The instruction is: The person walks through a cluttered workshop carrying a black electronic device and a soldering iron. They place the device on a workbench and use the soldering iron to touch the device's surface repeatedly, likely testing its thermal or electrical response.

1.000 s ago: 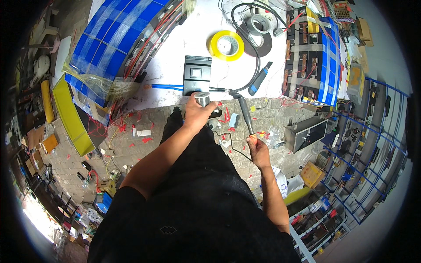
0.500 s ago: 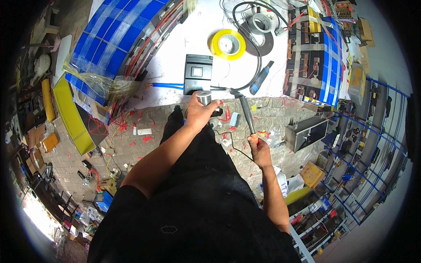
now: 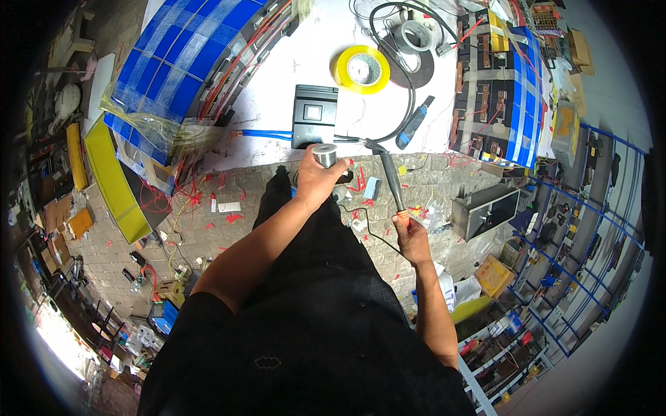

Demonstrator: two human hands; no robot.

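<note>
My left hand (image 3: pixel 316 179) grips a silver spool of wire (image 3: pixel 325 154) just below a black electronic box (image 3: pixel 315 116) at the table's front edge. Blue cables (image 3: pixel 265 134) leave the box's left side, black cables its right. My right hand (image 3: pixel 411 237) holds a large soldering iron (image 3: pixel 390 178) by its orange-ringed end; its tip touches or lies very near the joint on the black cable (image 3: pixel 364 141). A blue-and-black utility knife (image 3: pixel 415 122) lies right of the cable. Behind the box are yellow tape (image 3: pixel 373 69) and grey tape (image 3: pixel 413 35).
Large blue-wrapped battery packs (image 3: pixel 173 62) (image 3: pixel 485 90) flank the white table top (image 3: pixel 263 83). On the littered brick floor are a metal case (image 3: pixel 485 211) at right and a yellow-green panel (image 3: pixel 111 180) at left. Blue shelving (image 3: pixel 583 236) stands at the far right.
My left hand with the spool has edged up and slightly right. The black box has shifted the same way. The soldering iron in my right hand has moved very slightly right.
</note>
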